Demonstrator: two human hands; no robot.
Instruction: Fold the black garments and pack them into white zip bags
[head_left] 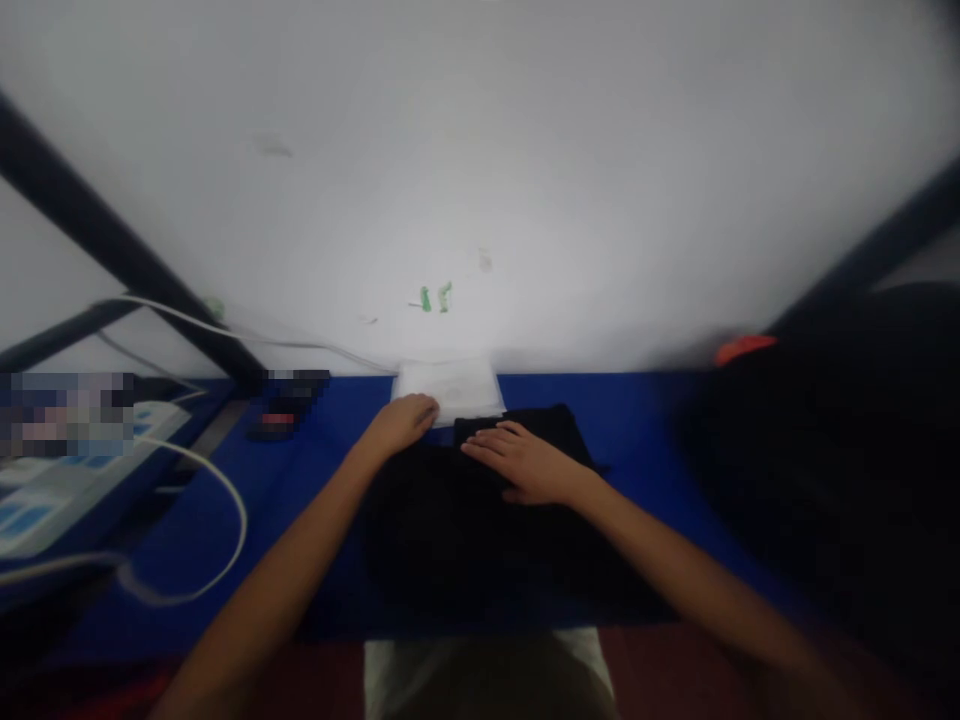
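A black garment lies spread on the blue table in front of me. My right hand rests flat on its far part, fingers stretched out to the left. My left hand is at the garment's far left edge, fingers curled where the black cloth meets a white folded sheet by the wall. Whether the left hand grips the cloth is not clear.
A large dark heap with an orange bit fills the right side. On the left are a white power strip, a looping white cable and a small dark object. A white wall stands behind the table.
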